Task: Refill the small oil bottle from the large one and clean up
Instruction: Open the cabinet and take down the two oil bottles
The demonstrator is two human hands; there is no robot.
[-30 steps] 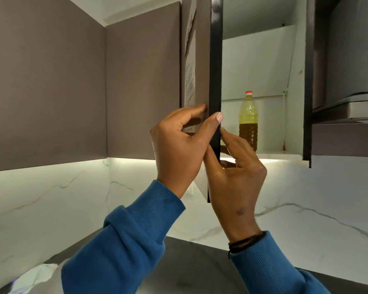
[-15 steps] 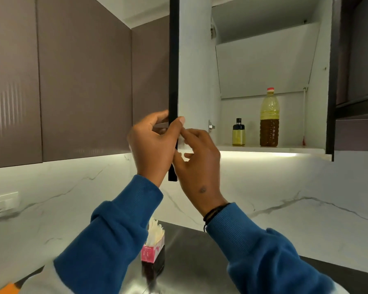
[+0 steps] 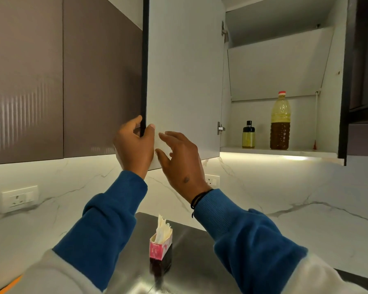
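Small oil bottle (image 3: 248,134) and large oil bottle (image 3: 280,120) stand upright on cabinet shelf (image 3: 263,151), near each other, not touching. Cabinet door (image 3: 185,81) swung wide. Left hand (image 3: 134,143) grips door's dark edge, fingers curled round it. Right hand (image 3: 180,158) just beside, fingers spread loose, holding nothing. Tissue box (image 3: 160,244) on counter (image 3: 196,251) below.

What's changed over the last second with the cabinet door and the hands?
The cabinet door has swung wide open to the left. The right hand has let go of its edge, fingers spread; the left hand still grips it. The small oil bottle and large oil bottle stand untouched on the shelf.
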